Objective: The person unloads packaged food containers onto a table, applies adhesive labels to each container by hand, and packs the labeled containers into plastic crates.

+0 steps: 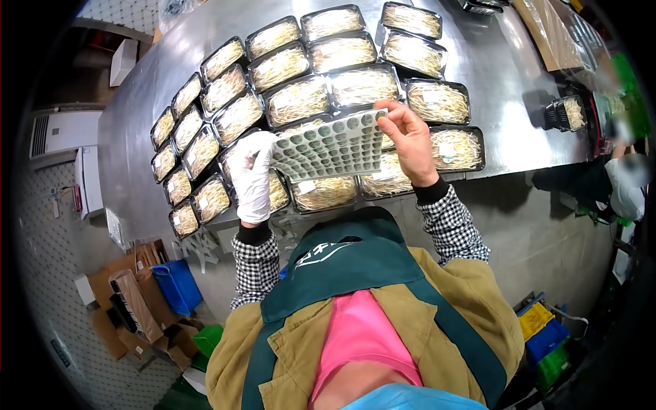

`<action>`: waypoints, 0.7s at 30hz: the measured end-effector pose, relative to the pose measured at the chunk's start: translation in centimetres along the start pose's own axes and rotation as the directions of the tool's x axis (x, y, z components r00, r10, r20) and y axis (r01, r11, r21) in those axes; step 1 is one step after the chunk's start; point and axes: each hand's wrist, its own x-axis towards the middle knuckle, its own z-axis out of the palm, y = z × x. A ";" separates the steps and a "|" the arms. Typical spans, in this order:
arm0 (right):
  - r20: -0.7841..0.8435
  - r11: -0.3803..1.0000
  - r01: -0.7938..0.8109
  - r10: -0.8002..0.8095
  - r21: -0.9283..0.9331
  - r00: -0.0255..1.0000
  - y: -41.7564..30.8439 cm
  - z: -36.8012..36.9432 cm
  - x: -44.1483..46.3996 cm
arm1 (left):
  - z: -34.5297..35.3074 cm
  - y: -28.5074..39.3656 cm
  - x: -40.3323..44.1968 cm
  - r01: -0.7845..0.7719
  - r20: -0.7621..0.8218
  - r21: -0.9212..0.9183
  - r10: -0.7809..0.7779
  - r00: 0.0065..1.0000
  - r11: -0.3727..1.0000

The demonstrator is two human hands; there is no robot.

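Observation:
A sheet of round green stickers (328,147) is stretched between my two hands above the trays. My left hand (251,176), in a white glove, grips the sheet's left edge. My bare right hand (408,140) pinches its upper right corner between thumb and fingers. Beneath and beyond the sheet, rows of black trays filled with pale sprouts (297,101) lie on the metal table (509,82). Small white labels show on some of them. The sheet hides parts of the nearest trays.
At the table's right side stand a small stack of black trays (566,113) and a cardboard box (540,31). Another person's sleeve (627,184) shows at the far right. On the floor are a blue crate (176,285) and cardboard boxes (140,301) at the left.

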 end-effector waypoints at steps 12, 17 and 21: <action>0.648 0.545 0.597 -0.124 -0.588 0.752 -6.5 3.4 4.4 | -2.3 1.2 -1.2 -0.109 -0.126 0.336 0.159 0.979 0.935; 0.755 0.265 0.758 -0.135 -0.597 0.642 -6.7 4.3 4.1 | -2.6 1.6 -0.8 -0.059 -0.126 0.354 0.110 0.986 0.933; 0.751 0.158 0.813 -0.318 -0.560 0.579 -5.0 4.2 2.1 | -3.2 0.2 -0.3 0.047 -0.100 0.226 -0.025 0.995 0.973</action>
